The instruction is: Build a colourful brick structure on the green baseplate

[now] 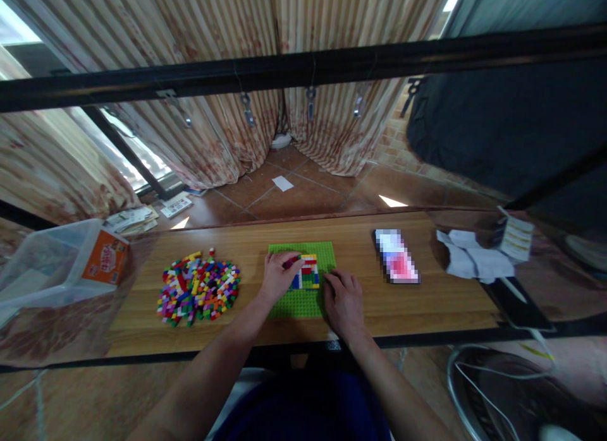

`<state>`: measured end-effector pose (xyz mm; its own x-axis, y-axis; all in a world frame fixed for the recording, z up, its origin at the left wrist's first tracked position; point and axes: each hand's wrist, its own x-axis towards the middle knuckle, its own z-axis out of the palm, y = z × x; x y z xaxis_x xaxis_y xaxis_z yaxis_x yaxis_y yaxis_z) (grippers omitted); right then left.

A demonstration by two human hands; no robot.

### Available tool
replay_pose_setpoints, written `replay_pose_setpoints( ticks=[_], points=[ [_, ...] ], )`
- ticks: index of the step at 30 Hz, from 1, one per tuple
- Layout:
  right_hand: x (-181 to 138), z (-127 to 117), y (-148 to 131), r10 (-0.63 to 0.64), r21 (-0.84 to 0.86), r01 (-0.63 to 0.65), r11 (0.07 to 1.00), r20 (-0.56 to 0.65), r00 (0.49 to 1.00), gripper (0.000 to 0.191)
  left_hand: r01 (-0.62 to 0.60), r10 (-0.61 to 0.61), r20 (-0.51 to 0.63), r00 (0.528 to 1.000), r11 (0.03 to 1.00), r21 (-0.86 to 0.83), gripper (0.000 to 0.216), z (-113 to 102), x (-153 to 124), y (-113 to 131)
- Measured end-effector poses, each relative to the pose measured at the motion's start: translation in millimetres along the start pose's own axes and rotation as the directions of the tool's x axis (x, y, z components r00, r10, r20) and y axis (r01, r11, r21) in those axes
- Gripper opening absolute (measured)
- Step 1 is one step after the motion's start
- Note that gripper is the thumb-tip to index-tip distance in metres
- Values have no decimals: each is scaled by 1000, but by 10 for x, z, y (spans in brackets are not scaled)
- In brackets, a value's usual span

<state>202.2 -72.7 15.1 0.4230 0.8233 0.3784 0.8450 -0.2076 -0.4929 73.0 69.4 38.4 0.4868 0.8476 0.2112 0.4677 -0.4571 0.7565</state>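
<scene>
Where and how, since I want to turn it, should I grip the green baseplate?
Probably by both side edges of the green baseplate, close to its near corners, coming from the near side: it lies flat, its near strip is bare studs, and the coloured bricks sit farther in.

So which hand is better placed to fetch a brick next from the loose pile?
Probably the left hand: the loose pile lies on its side of the green baseplate, while the right hand is at the baseplate's opposite edge, farther from the pile.
</scene>
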Motion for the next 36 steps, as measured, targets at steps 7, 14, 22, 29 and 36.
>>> replay_pose_setpoints(
  ticks=[7, 14, 22, 29, 36],
  points=[
    [-2, 19, 16, -1, -2, 1, 1000, -5, 1000, 26, -1, 1, -10, 1000, 1000, 17, 16, 23, -8, -23],
    [1, 9, 7, 1, -8, -1, 1000, 1, 1000, 26, -10, 9, 22, 1000, 998, 55, 27, -12, -35, 9],
    [-2, 29, 25, -16, -18, 16, 1000, -10, 1000, 27, 3, -6, 41, 999, 997, 73, 30, -25, -40, 34],
    [1, 14, -7, -1, -60, 1, 998, 1, 1000, 26, 13, -18, 59, 998, 996, 83, 29, -42, -44, 30],
    [100, 73, -86, 27, -146, -20, 989, 44, 999, 26, 20, -29, 83, 996, 994, 103, 36, -138, 35, 52]
  ],
)
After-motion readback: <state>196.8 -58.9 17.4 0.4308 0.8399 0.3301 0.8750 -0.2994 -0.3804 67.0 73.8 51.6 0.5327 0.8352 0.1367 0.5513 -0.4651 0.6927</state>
